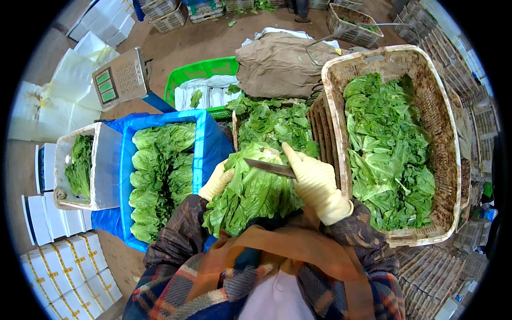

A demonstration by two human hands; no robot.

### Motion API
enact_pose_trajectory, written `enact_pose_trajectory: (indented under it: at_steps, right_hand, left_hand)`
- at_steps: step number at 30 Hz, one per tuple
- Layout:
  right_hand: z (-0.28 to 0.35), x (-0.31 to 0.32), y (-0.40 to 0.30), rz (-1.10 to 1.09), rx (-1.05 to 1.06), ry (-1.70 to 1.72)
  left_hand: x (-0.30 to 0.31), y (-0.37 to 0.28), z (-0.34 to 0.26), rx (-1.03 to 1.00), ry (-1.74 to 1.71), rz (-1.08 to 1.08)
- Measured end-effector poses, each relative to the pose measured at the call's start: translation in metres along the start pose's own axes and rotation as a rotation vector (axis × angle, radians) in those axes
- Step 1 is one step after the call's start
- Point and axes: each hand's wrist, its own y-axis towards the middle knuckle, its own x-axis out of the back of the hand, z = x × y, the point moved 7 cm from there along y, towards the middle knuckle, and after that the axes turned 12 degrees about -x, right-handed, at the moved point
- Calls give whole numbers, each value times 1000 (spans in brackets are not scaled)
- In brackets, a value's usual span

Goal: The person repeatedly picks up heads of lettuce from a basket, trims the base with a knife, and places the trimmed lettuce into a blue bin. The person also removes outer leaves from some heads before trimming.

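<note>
A leafy head of lettuce [256, 188] is held in front of my chest, its pale base away from me. My left hand [218, 180], in a cream rubber glove, grips its left side; some fingers are hidden behind the leaves. My right hand [318, 184], gloved alike, holds a knife [270, 167] whose dark blade points left across the upper part of the head. The right index finger extends forward beyond the blade. Just beyond lies a heap of loose lettuce leaves [276, 124].
Left of me stands a blue-lined crate [198, 156] with stacked lettuce heads, beside a white foam box [106, 168] of greens. A dirty plastic crate [444, 160] of lettuce is at right. Beyond are a digital scale [120, 78], a green basket [200, 66] and brown cloth [280, 66].
</note>
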Motion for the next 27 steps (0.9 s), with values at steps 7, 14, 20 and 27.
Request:
enact_pose_trajectory:
  at_steps: [7, 14, 20, 27]
  right_hand:
    - [4, 0, -2, 104, 1, -66]
    - [-131, -37, -23, 12, -499, 572]
    - [-123, -83, -7, 327, -655, 1712]
    - [-142, -122, 0, 258, -945, 1628]
  left_hand:
    - [-21, -16, -3, -76, -136, 82]
    - [-24, 16, -9, -64, 102, 186]
    - [-29, 99, 1, 188, 40, -64]
    - [-52, 85, -41, -208, 469, -55]
